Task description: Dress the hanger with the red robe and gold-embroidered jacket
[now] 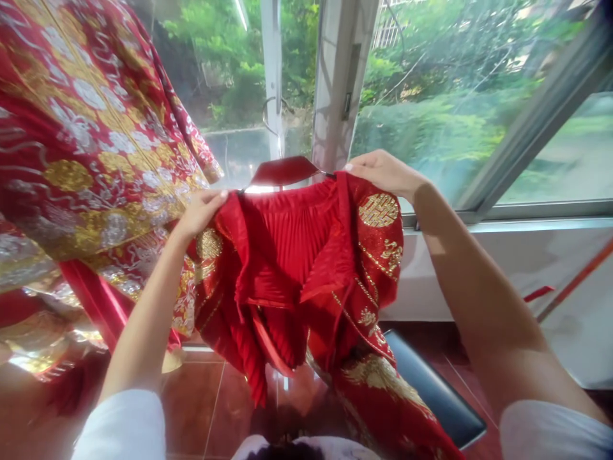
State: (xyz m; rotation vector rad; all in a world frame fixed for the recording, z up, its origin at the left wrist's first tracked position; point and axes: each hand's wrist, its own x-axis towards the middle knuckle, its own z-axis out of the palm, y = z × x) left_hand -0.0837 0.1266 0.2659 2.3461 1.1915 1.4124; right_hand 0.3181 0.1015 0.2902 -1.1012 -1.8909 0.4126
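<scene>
A red garment (287,246) with a pleated inside and gold embroidery hangs spread out in front of me. My left hand (201,211) pinches its upper left edge, thumb on top. Its upper right edge is gripped by my right hand (383,171), raised slightly higher. Between my hands, a curved red band (282,171) rises above the garment's top edge. A thin metal hook (268,118) shows above that band, against the window frame. Lower down, the garment's gold-patterned right part (383,383) drapes toward me.
A large red robe (105,134) with gold and silver embroidery hangs close on my left. Ahead are framed windows (335,83) with greenery outside. A dark padded bench or seat (431,390) stands low on the right, over the reddish tiled floor (191,396).
</scene>
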